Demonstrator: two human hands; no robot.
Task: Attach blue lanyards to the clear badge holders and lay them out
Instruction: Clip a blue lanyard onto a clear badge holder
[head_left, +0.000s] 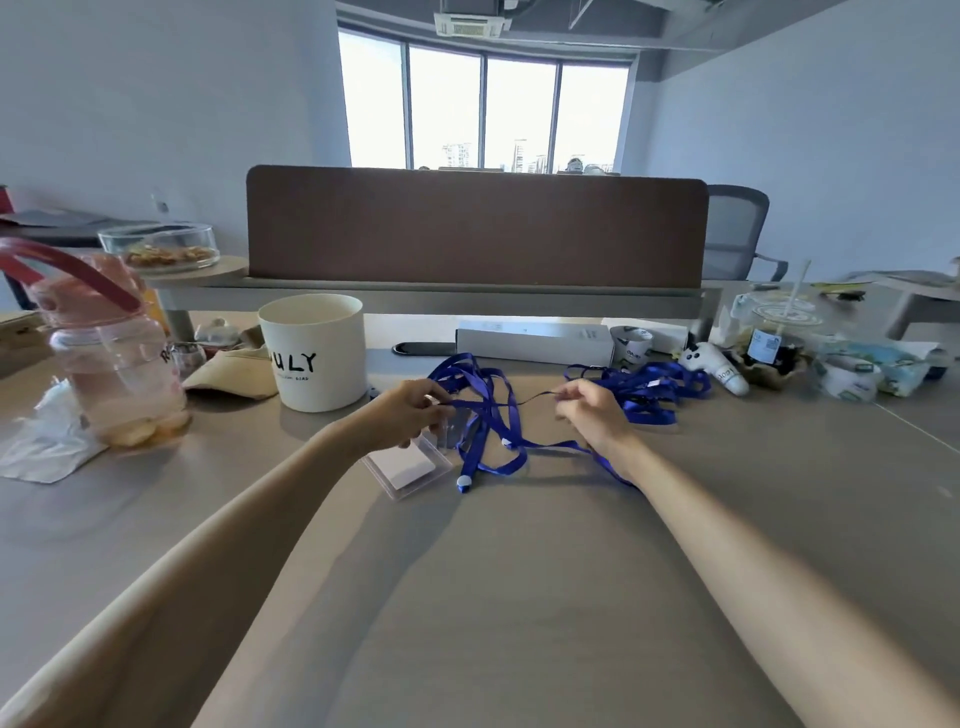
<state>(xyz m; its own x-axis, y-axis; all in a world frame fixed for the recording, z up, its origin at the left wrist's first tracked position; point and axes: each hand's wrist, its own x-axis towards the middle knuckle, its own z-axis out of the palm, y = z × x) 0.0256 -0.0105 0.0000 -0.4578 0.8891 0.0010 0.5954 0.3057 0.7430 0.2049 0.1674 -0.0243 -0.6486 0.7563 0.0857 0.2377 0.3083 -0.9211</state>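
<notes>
A blue lanyard (488, 410) lies in loose loops on the desk (519, 597), right of the white cup (317, 358). A clear badge holder (408, 470) lies just in front of the cup, slightly right. The left hand (415, 415) pinches the lanyard beside the cup (what else it holds is unclear). The right hand (589, 413), farther right of the cup, pinches the lanyard's thin cord. A heap of lanyards (649, 389) lies beyond that hand.

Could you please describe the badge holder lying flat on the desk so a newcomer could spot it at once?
From the brown divider, come forward to the white tub, then to the left hand. On the near side of that hand lies the badge holder, flat and clear with a white card inside; the blue lanyards next to it are ribbon.
</notes>
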